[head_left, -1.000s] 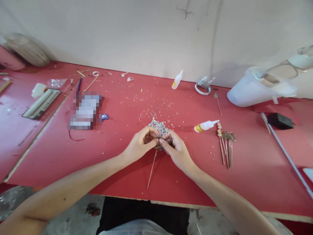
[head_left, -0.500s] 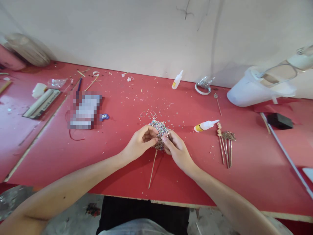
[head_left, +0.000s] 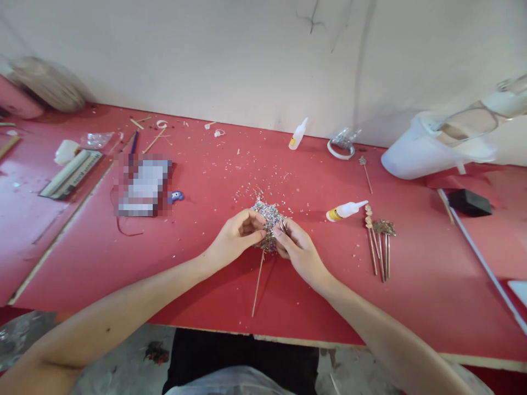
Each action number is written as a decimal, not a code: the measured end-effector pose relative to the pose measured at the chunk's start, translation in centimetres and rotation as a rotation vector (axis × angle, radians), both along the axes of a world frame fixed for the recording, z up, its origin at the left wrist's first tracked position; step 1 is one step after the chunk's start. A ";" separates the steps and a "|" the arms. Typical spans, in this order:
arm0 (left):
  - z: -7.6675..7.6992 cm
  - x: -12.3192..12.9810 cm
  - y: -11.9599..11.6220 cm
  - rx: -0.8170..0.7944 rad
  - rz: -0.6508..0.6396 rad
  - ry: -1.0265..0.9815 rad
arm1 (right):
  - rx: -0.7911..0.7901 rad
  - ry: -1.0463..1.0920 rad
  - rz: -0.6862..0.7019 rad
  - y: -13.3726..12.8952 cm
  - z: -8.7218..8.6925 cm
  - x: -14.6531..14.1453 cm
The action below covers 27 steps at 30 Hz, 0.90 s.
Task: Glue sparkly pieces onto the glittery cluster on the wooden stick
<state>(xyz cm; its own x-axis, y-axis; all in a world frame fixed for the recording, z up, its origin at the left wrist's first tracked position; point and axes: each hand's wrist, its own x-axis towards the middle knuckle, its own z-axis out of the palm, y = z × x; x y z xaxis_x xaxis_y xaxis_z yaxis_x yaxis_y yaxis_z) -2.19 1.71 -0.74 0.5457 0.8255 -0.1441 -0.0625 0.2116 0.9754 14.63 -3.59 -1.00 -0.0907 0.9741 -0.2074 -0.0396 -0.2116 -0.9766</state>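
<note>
Both hands meet at the middle of the red table, over a small heap of tiny multicoloured beads; the left hand pinches the ornamented head of a thin metal hairpin stick, whose shaft slants down toward the near table edge, while the right hand closes thumb and forefinger on the same head from the other side, with what looks like fine tweezers or another pin between its fingers, too small to tell which; the head itself sits just at the near rim of the bead heap, mostly hidden by the fingertips. To do this fiddly placing well, it seems wise to keep the left pinch firm and low on the head so the stick cannot swivel, to rest both wrists on the table for steadiness, and to let only the right fingertips make small moves, so that beads seat cleanly and none are knocked off. Just right of the hands lies a small glue bottle with a yellow label, nozzle pointing right; beyond it a row of finished hairpins lies side by side; a second glue bottle stands near the wall, well apart, and loose bead scatter dots the table behind the heap.
</note>
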 end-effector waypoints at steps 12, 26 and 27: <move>-0.1 -0.1 -0.1 0.061 -0.013 0.045 | 0.033 -0.220 0.020 -0.1 0.2 0.1; 0.1 -0.2 -0.4 0.091 -0.014 0.071 | 0.023 -0.073 0.064 -0.3 0.2 -0.4; 0.1 -0.2 -0.5 0.106 -0.009 0.090 | 0.007 -0.049 0.061 -0.3 0.1 -0.4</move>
<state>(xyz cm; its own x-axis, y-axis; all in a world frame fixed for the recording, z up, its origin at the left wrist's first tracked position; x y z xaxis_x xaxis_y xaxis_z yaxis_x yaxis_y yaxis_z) -2.37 1.26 -0.64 0.5419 0.8338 -0.1055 0.0281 0.1075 0.9938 14.21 -3.93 -0.91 -0.1399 0.9684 -0.2067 0.0216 -0.2057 -0.9784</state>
